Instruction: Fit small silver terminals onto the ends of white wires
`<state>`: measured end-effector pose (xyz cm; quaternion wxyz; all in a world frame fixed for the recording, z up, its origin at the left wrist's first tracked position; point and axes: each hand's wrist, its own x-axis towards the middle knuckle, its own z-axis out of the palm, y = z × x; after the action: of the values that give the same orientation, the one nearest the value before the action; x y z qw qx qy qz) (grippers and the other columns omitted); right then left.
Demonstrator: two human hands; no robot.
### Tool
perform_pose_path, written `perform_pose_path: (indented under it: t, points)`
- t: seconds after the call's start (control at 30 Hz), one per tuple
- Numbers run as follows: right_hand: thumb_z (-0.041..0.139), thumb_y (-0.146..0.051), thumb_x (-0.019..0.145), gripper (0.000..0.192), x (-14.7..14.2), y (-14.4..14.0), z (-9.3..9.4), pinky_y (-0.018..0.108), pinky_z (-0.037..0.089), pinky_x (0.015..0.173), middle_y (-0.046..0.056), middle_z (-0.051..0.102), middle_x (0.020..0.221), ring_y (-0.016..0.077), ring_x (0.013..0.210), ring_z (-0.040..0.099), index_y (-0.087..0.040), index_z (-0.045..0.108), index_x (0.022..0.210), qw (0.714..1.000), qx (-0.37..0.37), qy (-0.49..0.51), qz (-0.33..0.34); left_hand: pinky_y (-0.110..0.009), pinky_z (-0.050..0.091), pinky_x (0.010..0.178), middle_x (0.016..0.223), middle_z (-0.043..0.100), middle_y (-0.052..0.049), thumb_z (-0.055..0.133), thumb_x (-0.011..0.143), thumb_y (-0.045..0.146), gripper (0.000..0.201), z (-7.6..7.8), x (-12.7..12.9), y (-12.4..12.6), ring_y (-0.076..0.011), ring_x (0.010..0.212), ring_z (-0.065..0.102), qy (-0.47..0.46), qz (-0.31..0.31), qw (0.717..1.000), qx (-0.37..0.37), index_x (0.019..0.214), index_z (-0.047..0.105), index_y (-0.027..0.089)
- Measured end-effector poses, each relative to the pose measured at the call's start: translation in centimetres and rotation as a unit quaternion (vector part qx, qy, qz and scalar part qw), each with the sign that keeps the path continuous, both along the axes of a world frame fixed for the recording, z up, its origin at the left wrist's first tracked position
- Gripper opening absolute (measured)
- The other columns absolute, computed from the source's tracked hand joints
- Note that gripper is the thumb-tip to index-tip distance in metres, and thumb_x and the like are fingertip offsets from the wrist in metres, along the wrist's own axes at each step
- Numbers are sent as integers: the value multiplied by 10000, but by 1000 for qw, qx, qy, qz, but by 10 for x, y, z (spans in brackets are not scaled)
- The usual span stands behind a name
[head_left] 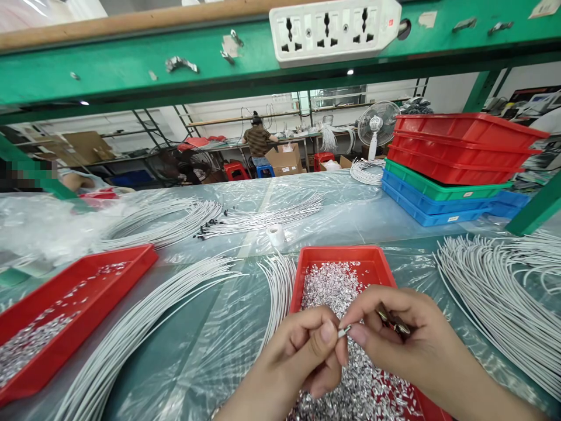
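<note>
At five o'clock, a bare left hand [302,351] pinches, thumb [325,334] pressed to bent fingers [323,380], forearm [252,397] rising from half past six; beside it, the right hand [409,336], wrist [456,371] toward four o'clock, curls inward.

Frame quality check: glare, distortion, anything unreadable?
Head view: glare streaks across the plastic sheet; glints off the metal bits clutter fine detail; the green beam slants, perhaps lens distortion or head tilt; the white piece between left hand and right hand shows too small for detail; pixelation at left edge.
</note>
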<state>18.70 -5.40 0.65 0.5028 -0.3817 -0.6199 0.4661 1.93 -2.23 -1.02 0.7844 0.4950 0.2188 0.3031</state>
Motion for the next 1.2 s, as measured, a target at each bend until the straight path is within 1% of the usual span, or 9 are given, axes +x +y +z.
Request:
perform_pose_path:
  t: [0.1,0.27,0.43,0.6,0.73,0.83,0.97,1.1,1.2]
  points:
    - [560,-85,818,134,-1,1,1,188,203,443,-74,393,573,72,503,262,-202,605,770,1000,-24,15,10,-180,165,399,462,344,95,559,921,391,319,-1,-1,1,-33,373,206,-24,-29,999,-8,708,561,154]
    - [564,-125,829,94,-1,2,5,197,215,453,-72,350,563,81,508,267,-187,593,765,997,-60,26,42,-166,175,392,426,310,106,545,934,351,319,-2,-1,2,-29,356,184,-58,-54,996,-32,691,562,146]
    - [557,-112,833,108,-1,2,8,193,228,470,-69,353,580,81,525,271,-188,591,764,995,-68,41,54,-159,168,380,415,314,105,565,920,357,328,-3,0,4,-25,346,186,-64,-59,995,-46,671,553,144]
    - [568,-149,879,101,1,1,4,194,239,489,-65,363,604,83,547,275,-190,604,794,992,-95,44,77,-152,156,370,419,316,103,582,909,361,330,-6,-2,4,-18,345,197,-69,-71,993,-59,664,552,142]
    - [603,-221,896,114,4,1,2,207,235,492,-59,367,615,87,560,291,-184,616,789,989,-106,41,92,-153,144,366,471,376,89,608,898,355,304,-6,-3,2,-1,354,197,-60,-59,995,-47,686,592,138]
    - [614,-243,901,131,7,3,3,212,234,492,-63,364,605,85,552,289,-184,624,784,990,-99,26,96,-165,154,381,524,464,72,656,865,359,262,0,-4,0,4,372,228,-51,-51,997,-29,722,603,146]
    - [588,-247,909,149,13,9,6,207,262,499,-59,405,611,84,555,327,-186,613,774,997,-55,-9,59,-184,194,423,661,598,19,714,812,363,255,11,-4,-6,1,418,304,4,-44,998,-40,749,595,146]
    - [588,-279,886,186,20,23,4,204,320,514,-37,486,642,95,581,399,-180,592,729,997,7,-72,-37,-194,240,454,687,613,7,715,804,360,248,10,-2,-7,-14,448,345,23,-25,999,-16,755,598,147]
    - [680,-294,816,220,24,37,2,210,286,469,-59,426,573,84,514,350,-175,562,675,989,25,-106,-97,-189,249,440,619,555,34,695,827,321,204,5,0,-5,-27,447,369,25,-17,999,26,764,602,150]
